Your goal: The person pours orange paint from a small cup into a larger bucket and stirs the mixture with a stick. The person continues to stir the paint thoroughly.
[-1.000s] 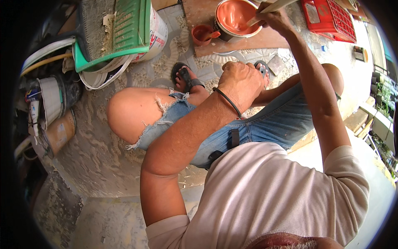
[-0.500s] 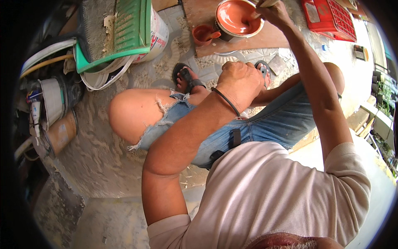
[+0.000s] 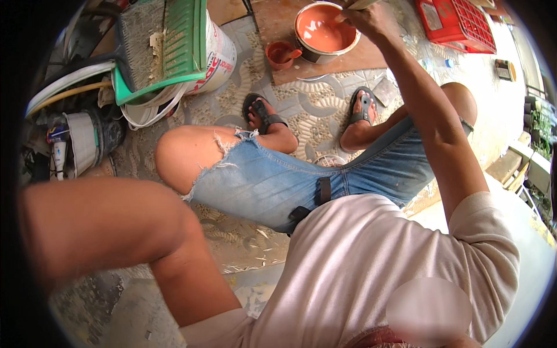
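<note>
My right hand [image 3: 366,20] is closed around a pale wooden-looking stick [image 3: 361,4], whose lower end dips into orange-red paint [image 3: 322,29]. The paint is in a round open bucket [image 3: 325,57] with smears on its rim. Just left of the bucket stands a small reddish cup [image 3: 278,53] with an orange-coated handle or tool leaning out of it. From the lower middle my left forearm bends up and away to the left edge, where the hand itself is out of sight.
Bucket and cup stand on a brown board [image 3: 290,73]. At left, a green tray [image 3: 187,64] with a broom head rests over a white pail [image 3: 219,58]. A red crate [image 3: 455,26] and a small can [image 3: 505,70] are at upper right. My sandalled feet [image 3: 264,116] are on patterned tiles.
My left hand has swung from above my knees out past the left edge, uncovering my right foot. My right hand keeps its grip on the stick, shifted slightly left.
</note>
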`<state>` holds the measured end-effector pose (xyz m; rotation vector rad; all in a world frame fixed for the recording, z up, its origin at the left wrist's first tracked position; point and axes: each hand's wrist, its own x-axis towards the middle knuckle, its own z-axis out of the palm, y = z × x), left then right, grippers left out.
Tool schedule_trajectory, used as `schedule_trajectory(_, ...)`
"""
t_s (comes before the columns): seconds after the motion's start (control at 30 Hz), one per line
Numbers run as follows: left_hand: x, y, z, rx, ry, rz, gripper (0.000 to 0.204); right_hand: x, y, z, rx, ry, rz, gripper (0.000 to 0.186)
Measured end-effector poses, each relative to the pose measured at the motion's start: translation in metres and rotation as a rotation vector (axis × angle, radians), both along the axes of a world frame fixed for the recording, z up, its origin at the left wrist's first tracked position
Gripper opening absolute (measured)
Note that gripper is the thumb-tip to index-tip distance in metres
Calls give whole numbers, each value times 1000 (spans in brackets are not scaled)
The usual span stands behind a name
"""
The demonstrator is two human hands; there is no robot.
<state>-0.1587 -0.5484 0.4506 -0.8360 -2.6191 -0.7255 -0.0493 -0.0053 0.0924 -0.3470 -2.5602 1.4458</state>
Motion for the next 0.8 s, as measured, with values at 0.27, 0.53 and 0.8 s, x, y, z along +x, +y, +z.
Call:
schedule_trajectory(0.27,-28,-68,-77,-349,-258,450,34,42,-75,38,-187,-157,167,7)
schedule_trajectory(0.53,-36,-39,-89,-324,-308,508,36,30,-76,25,-51,-32,22,14)
schedule_trajectory(0.8,-31,-63,-92,-298,-350,562,39,36,-51,46,48,-15,29,9)
